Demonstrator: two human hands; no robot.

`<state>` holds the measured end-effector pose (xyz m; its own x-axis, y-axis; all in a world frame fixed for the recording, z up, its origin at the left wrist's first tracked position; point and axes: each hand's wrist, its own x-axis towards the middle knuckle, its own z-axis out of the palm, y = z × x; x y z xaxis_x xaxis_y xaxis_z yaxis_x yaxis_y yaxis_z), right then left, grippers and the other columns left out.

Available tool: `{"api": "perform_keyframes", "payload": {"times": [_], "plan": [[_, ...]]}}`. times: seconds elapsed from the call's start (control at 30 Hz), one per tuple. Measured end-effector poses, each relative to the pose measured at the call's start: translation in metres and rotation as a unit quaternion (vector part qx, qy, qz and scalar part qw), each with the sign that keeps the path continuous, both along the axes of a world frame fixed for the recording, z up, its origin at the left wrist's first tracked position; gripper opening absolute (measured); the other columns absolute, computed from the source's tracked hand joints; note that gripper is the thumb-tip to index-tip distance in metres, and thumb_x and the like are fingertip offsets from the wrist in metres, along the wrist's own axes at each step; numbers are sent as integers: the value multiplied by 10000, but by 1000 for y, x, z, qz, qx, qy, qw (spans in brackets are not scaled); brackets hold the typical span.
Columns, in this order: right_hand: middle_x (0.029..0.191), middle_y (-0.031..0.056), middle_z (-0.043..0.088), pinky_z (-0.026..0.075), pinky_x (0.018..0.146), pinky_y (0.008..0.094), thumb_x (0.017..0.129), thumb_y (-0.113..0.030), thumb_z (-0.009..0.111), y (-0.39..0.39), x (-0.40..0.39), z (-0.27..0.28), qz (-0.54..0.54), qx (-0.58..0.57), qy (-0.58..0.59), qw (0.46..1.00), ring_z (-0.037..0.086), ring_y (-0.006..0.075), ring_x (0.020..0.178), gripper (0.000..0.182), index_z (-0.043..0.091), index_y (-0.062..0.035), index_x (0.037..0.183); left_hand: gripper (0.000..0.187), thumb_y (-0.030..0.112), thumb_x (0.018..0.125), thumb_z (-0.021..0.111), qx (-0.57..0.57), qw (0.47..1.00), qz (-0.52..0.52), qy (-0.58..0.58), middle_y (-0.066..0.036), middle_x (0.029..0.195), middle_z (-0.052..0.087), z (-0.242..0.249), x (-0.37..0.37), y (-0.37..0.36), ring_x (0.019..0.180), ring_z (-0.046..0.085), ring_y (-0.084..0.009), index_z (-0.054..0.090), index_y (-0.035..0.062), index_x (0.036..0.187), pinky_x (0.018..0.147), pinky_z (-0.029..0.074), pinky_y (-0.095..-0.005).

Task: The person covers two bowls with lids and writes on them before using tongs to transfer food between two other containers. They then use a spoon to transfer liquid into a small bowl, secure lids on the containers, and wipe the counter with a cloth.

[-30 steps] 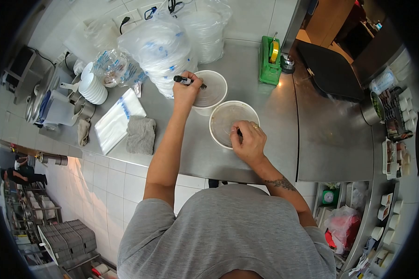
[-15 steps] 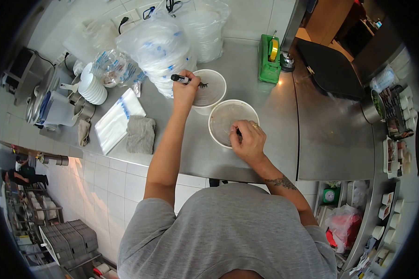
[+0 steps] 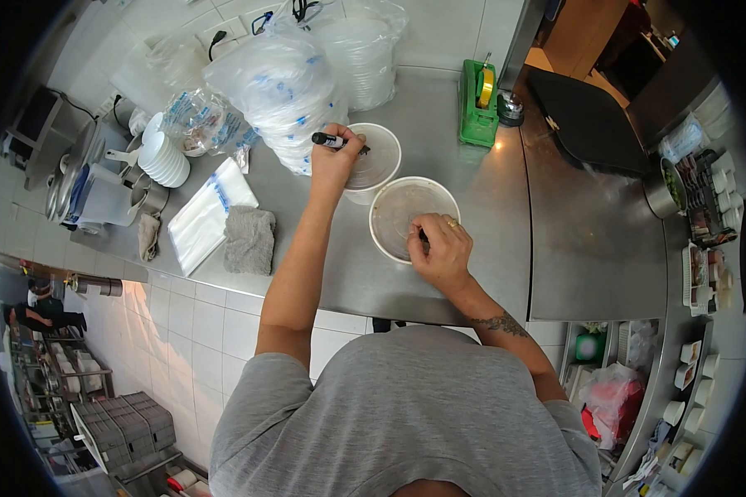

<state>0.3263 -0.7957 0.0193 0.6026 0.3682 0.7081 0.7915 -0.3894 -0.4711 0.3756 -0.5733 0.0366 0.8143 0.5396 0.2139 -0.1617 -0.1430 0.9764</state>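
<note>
Head view: left hand (image 3: 333, 161) grips marker (image 3: 327, 141) at far tub (image 3: 381, 161). Right hand (image 3: 442, 251) pinches dark object (image 3: 423, 235) over near tub (image 3: 399, 205), toward counter's (image 3: 348, 269) front edge.

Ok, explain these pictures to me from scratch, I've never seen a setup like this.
There is no machine here: a person works bare-handed, wearing a camera on the head. It looks forward and down, so the grey shirt fills the bottom.

On the metal counter stand two round tubs, a farther one and a nearer one. To the left lie a grey cloth and flat plastic bags; beyond the tubs is a green tape dispenser.

The left hand holds a black marker at the farther tub. The right hand, over the nearer tub, pinches something small and dark, too hidden to name.
</note>
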Motion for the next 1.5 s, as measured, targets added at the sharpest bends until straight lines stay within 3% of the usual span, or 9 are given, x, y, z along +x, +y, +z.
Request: {"api": "perform_keyframes", "payload": {"times": [0.47,0.57,0.97,1.43,1.5], "plan": [[691,39,580,456,566,328,706,-71,610,-1,-1,1,-1,-6,2,1000,569,215,625,74,550,-84,748,151,118,735,679,30,999,-25,25,-4,612,548,-4,1,4,542,496,-78,546,47,720,495,372,-233],[690,39,579,456,563,326,706,-69,611,0,0,0,-2,-3,-2,1000,569,214,623,74,551,-84,747,152,117,740,680,-33,999,-38,3,-5,615,552,2,-3,0,547,508,-80,546,48,719,493,381,-229],[689,40,582,453,560,321,713,-63,611,0,-1,1,0,1,-4,1000,563,213,609,73,553,-82,752,133,98,736,675,38,998,-38,29,-13,629,569,2,0,0,549,516,-82,554,46,719,511,387,-232],[702,42,585,456,571,327,734,-75,614,-1,-1,-1,-3,-2,-3,1000,566,217,625,64,564,-78,775,127,98,751,683,-5,998,-51,38,-6,653,572,5,-1,-2,568,518,-78,565,52,736,529,394,-218],[708,56,587,458,581,328,743,-81,621,-3,-2,1,15,58,80,995,571,231,640,67,576,-69,790,122,88,761,677,-30,998,-49,26,-10,679,568,7,-4,-3,575,516,-85,561,51,752,544,403,-217]]}}
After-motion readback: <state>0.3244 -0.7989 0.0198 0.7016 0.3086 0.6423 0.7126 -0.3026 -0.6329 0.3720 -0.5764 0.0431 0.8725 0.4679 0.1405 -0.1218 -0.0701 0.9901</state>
